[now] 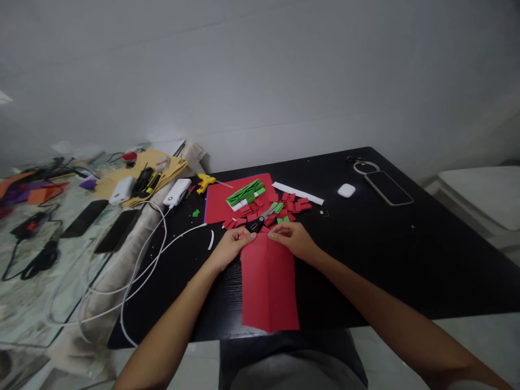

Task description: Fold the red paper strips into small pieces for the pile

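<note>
Your left hand (232, 247) and right hand (299, 241) pinch the creased red sheet (268, 287) by its far edge, just nearer you than the scissors (261, 219); pulling unevenly could tear it.

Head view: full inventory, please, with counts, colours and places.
Creased sheet: 1, red, near centre
Scissors: 1, black-handled, beyond it
Small pieces: many, mostly red, around the scissors
Flat sheet: 1, red, back centre
Folded strips: several, green, on the flat sheet
Paper strip: 1, white, right of it
Glue gun: 1, yellow, back left
Phones: 3, dark, one right, two left
Ring: 1, pale, by right phone
Small case: 1, white, left of ring
Power banks: 2, white, left
Packets: uncounted, yellow, back left
Cables: uncounted, white, left
Other clutter: uncounted, mixed, left
Table: 1, black, centre
Wall: 1, grey, behind
Seat: 1, white, right edge
Left hand: 1, bare, creased sheet's far edge
Right hand: 1, bare, creased sheet's far edge
</note>
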### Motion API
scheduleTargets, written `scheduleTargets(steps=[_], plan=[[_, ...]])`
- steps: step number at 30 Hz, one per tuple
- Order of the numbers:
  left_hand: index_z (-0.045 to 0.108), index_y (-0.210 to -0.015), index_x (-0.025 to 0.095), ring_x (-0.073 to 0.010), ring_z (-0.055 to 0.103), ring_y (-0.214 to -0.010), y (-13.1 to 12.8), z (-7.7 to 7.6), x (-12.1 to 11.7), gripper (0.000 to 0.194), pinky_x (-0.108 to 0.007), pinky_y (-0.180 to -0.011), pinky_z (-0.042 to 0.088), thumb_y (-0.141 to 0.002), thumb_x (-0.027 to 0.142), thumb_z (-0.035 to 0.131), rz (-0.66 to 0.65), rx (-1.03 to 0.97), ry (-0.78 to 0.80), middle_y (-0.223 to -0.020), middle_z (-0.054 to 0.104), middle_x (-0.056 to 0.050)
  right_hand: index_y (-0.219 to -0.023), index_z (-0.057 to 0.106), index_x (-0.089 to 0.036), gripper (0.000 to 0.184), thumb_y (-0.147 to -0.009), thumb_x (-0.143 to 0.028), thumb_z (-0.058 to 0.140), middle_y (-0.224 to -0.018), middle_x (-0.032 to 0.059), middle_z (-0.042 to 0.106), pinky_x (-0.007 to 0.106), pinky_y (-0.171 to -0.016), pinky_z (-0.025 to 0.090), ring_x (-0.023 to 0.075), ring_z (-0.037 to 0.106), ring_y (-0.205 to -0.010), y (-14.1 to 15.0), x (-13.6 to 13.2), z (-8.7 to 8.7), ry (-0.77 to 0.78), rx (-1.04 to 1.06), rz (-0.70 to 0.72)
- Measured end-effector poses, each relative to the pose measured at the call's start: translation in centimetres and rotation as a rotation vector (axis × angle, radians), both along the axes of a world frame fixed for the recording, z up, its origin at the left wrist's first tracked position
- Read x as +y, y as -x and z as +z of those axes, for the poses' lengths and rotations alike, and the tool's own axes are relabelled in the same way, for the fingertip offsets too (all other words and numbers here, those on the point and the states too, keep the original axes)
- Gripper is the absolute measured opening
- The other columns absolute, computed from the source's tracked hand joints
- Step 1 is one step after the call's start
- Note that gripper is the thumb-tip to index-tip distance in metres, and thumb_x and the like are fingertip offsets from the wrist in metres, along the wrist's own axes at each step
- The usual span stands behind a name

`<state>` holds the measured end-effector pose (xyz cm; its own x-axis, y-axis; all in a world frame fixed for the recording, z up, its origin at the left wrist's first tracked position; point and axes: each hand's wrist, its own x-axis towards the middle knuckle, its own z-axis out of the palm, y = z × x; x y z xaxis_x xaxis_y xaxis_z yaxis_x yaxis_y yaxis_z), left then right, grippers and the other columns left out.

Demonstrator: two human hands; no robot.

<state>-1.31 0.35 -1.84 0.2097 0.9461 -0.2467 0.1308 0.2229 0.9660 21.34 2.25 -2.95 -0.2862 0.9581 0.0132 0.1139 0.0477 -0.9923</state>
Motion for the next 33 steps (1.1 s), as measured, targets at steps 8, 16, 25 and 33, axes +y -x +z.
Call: scheduleTargets(steps=[8, 16, 25, 33], plan=[[0.065, -0.085, 0.019, -0.0122, 0.045, -0.058, -0.7, -0.9, -0.6, 0.038, -0.025, -0.056, 0.032, -0.096, 0.055, 0.057, 0.112, 0.427, -0.425, -0.063, 0.053, 0.004, -0.081, 0.075, -0.02, 0.019, -0.079, -0.039, 0.072, -0.087, 0.0074, 0.08, 0.038, -0.084, 0.058, 0.0247, 0.075, -0.085, 0.2, 0.0, -0.2, -0.018, 0.016, -0.037], [0.064, -0.087, 0.02, -0.0134, 0.047, -0.057, -1.1, -1.0, -0.9, 0.035, -0.025, -0.057, 0.034, -0.098, 0.051, 0.054, 0.155, 0.491, -0.472, -0.063, 0.054, 0.004, -0.08, 0.072, -0.02, 0.019, -0.079, -0.039, 0.071, -0.089, 0.0086, 0.079, 0.04, -0.086, 0.057, 0.0259, 0.075, -0.088, 0.6, -0.1, -0.6, -0.021, -0.006, -0.103], [0.064, -0.086, 0.02, -0.0129, 0.046, -0.055, -1.4, -1.0, -1.0, 0.036, -0.025, -0.056, 0.033, -0.098, 0.052, 0.053, 0.172, 0.497, -0.468, -0.063, 0.054, 0.004, -0.08, 0.072, -0.021, 0.021, -0.079, -0.041, 0.071, -0.088, 0.0078, 0.078, 0.039, -0.085, 0.057, 0.0255, 0.074, -0.089, 0.8, -0.2, -0.7, -0.011, 0.012, -0.121], [0.064, -0.084, 0.02, -0.0127, 0.045, -0.055, -1.5, -1.0, -1.0, 0.037, -0.025, -0.057, 0.033, -0.099, 0.052, 0.052, 0.18, 0.5, -0.478, -0.061, 0.052, 0.005, -0.081, 0.072, -0.02, 0.023, -0.077, -0.043, 0.072, -0.089, 0.0088, 0.079, 0.041, -0.088, 0.056, 0.0268, 0.075, -0.091, 1.0, -0.3, -0.8, 0.032, 0.028, -0.146]])
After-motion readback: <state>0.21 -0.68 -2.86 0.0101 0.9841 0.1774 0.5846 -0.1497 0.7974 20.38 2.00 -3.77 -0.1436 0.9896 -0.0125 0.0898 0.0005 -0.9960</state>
